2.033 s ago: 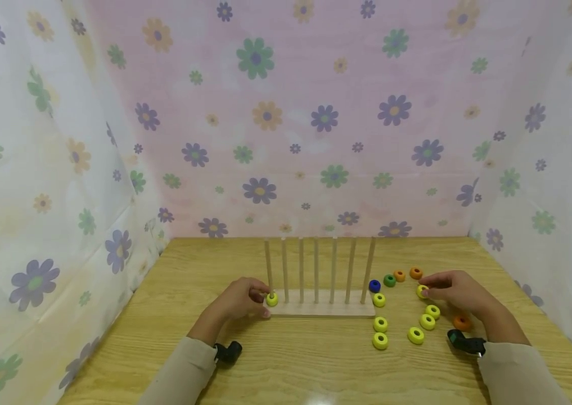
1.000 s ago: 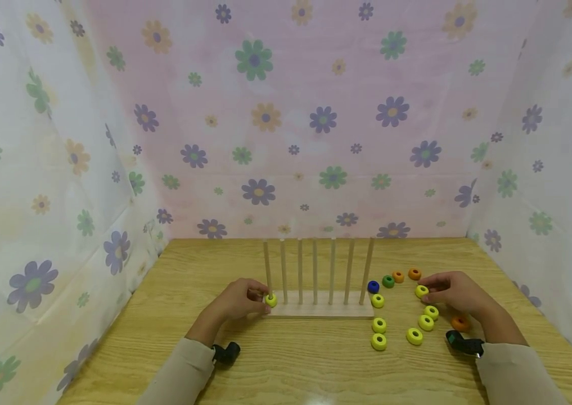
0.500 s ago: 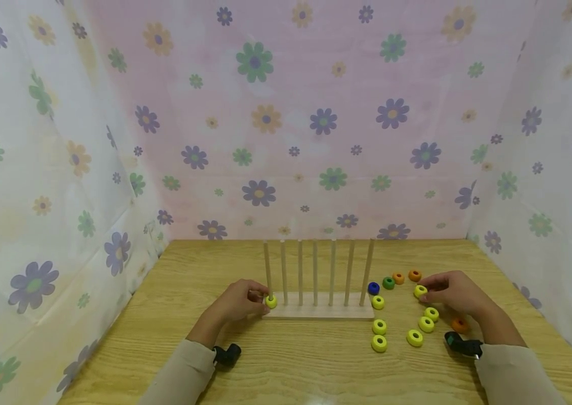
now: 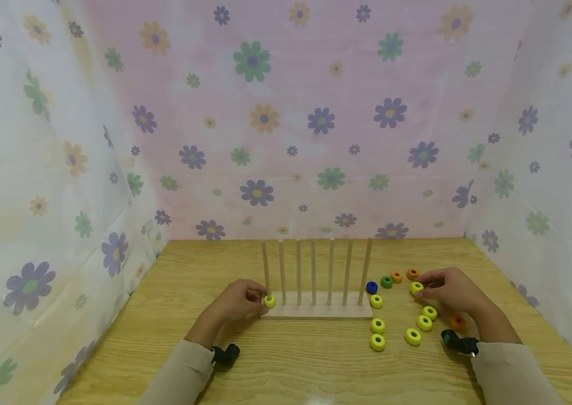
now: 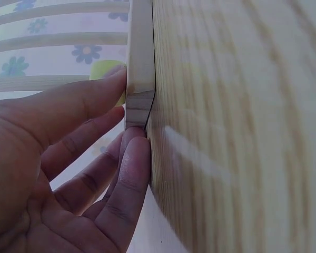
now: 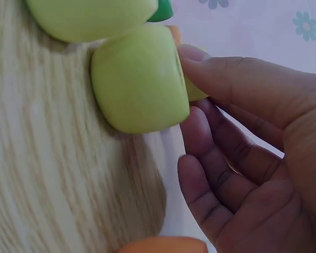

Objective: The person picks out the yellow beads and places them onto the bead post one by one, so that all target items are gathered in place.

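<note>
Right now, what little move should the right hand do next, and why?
Maybe carry the pinched yellow ring over to the rack. The right hand has it between thumb and finger, the left hand holds the rack's left end, and another yellow ring sits round the leftmost peg.

Your wood-grain table bears a peg-rack at twelve o'clock and, from one to two, yellow rings, orange rings, a green ring, a blue ring

Free tbl space nr side of rack; obstacles R end: blue ring + yellow ring
</note>
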The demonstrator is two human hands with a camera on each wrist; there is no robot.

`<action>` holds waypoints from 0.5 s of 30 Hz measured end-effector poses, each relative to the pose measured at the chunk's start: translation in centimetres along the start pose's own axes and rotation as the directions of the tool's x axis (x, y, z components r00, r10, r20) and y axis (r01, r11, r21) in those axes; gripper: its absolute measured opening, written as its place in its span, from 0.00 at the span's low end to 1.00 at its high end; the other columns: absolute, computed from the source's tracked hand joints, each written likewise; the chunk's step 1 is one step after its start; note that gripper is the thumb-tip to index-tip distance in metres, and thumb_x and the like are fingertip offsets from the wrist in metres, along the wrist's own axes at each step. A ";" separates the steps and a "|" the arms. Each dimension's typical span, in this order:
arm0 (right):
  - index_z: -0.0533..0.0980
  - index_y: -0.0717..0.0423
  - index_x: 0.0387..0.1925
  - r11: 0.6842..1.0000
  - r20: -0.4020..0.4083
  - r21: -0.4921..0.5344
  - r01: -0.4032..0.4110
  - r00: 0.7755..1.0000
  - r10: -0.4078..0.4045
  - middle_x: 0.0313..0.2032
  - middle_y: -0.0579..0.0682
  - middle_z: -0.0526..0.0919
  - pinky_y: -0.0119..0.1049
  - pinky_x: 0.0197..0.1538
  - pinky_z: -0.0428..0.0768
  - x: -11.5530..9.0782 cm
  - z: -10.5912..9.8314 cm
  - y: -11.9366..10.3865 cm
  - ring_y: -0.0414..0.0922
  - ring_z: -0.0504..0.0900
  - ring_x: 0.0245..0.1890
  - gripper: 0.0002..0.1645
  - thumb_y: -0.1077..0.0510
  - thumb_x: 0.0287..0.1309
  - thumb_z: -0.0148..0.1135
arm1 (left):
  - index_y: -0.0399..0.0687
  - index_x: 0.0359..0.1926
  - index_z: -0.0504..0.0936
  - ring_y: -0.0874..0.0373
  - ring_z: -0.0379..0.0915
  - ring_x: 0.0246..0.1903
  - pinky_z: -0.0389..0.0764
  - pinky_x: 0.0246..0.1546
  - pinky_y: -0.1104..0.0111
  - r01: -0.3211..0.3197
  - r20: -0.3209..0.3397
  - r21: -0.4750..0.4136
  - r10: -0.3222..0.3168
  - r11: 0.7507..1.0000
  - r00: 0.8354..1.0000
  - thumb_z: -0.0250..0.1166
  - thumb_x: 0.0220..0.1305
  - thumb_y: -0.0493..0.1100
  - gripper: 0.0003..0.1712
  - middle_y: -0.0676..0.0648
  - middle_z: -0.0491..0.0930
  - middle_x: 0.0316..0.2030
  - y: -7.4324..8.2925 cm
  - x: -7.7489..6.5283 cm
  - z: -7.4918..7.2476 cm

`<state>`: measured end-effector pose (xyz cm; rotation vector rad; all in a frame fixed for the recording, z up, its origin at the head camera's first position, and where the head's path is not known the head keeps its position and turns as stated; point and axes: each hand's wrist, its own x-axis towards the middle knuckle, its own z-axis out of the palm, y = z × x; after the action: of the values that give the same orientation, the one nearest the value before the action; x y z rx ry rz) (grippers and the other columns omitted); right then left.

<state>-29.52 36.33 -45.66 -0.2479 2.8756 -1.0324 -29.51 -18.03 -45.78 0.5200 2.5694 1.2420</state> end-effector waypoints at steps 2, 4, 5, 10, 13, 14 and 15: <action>0.84 0.58 0.57 1.000 -0.002 -0.002 0.004 1.000 -0.004 0.50 0.55 0.86 0.40 0.44 0.80 0.0 -0.1 -0.1 0.44 0.81 0.43 0.30 0.43 0.59 0.76 | 0.50 0.56 0.87 0.57 0.80 0.37 0.80 0.35 0.64 -0.002 0.002 -0.001 0.002 1.000 1.000 0.77 0.62 0.42 0.20 0.50 0.86 0.41 0.0 0.0 0.0; 0.83 0.58 0.58 1.000 -0.005 -0.003 0.004 1.000 -0.004 0.50 0.55 0.85 0.40 0.44 0.81 0.0 -0.1 -0.2 0.44 0.82 0.43 0.31 0.43 0.59 0.76 | 0.50 0.57 0.87 0.57 0.79 0.38 0.80 0.36 0.63 -0.004 0.001 0.004 0.004 1.000 1.000 0.77 0.61 0.42 0.22 0.50 0.86 0.43 0.0 -0.1 -0.1; 0.83 0.58 0.58 1.000 -0.007 0.000 0.008 1.000 -0.008 0.51 0.56 0.85 0.40 0.44 0.81 0.0 -0.1 -0.3 0.45 0.82 0.44 0.31 0.43 0.60 0.76 | 0.50 0.57 0.87 0.57 0.79 0.38 0.80 0.36 0.63 -0.005 0.002 0.003 0.005 1.000 1.000 0.78 0.61 0.42 0.22 0.50 0.85 0.43 0.1 0.0 -0.1; 0.83 0.58 0.58 1.000 -0.015 0.011 0.016 1.000 -0.015 0.50 0.55 0.86 0.40 0.42 0.81 0.1 -0.1 -0.3 0.45 0.82 0.43 0.31 0.43 0.61 0.75 | 0.51 0.57 0.87 0.56 0.79 0.41 0.81 0.40 0.61 -0.005 0.012 0.004 0.005 1.000 1.000 0.81 0.56 0.44 0.26 0.49 0.85 0.47 0.1 0.0 -0.2; 0.83 0.58 0.58 1.000 -0.016 0.020 0.020 1.000 -0.019 0.50 0.54 0.86 0.38 0.41 0.81 0.2 -0.1 -0.4 0.45 0.82 0.43 0.30 0.44 0.61 0.74 | 0.50 0.59 0.86 0.56 0.80 0.45 0.83 0.46 0.58 0.002 0.020 0.006 -0.002 1.000 1.000 0.83 0.54 0.45 0.30 0.48 0.85 0.50 0.0 -0.1 -0.2; 0.83 0.58 0.58 1.000 -0.019 0.024 0.019 1.000 -0.018 0.50 0.55 0.86 0.38 0.41 0.81 0.2 -0.1 -0.5 0.45 0.82 0.43 0.30 0.45 0.61 0.75 | 0.49 0.59 0.85 0.56 0.80 0.45 0.83 0.47 0.57 0.006 0.022 0.005 -0.006 1.000 1.000 0.83 0.53 0.45 0.32 0.48 0.85 0.50 0.0 -0.1 -0.2; 0.83 0.58 0.57 1.000 -0.023 0.022 0.019 1.000 -0.019 0.50 0.55 0.86 0.37 0.42 0.81 0.2 -0.1 -0.5 0.45 0.82 0.43 0.29 0.45 0.61 0.75 | 0.49 0.60 0.85 0.56 0.80 0.46 0.83 0.47 0.57 0.010 0.024 0.002 -0.010 1.000 1.000 0.83 0.52 0.45 0.33 0.48 0.85 0.50 0.1 -0.2 -0.2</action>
<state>-29.65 35.97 -45.33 -0.2643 2.8855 -1.0772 -29.42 -18.23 -45.57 0.5185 2.5507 1.2231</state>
